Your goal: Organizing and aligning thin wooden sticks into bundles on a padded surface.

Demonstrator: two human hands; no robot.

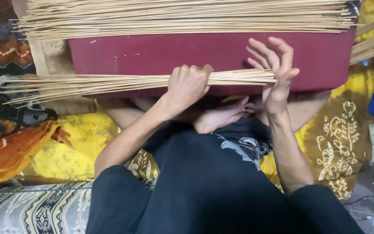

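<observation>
Two hands on one bundle of thin sticks (109, 82). Left hand (187, 86) is wrapped in a fist around the bundle near its right end, gripping tight. Right hand (275, 71) is spread, fingers up and apart, palm flat against the stick tips, holding nothing.

Bundle lies roughly level along the near edge of a dark red padded board (221, 54) that rests across the person's lap; far end fans loose to the left, past the board.

Step, as I read it: squaring the ends, with palm as the stop and fist as the clamp. Tips at the palm look nearly flush. Next move likely needs the fist slackened a little so stragglers can slide, with the palm square to the sticks; too loose and the left fan spreads.

Much bigger pile of the same sticks (182, 17) lies across the far edge of the board, well apart from the bundle. A few more sticks (373, 41) poke in at the right.

Person sits cross-legged, bare foot (221, 117) under the board. Yellow patterned cloth (343, 138) underneath, other patterned fabrics (5, 112) at left, blue object at far right edge. Floor setup, no worktop.
</observation>
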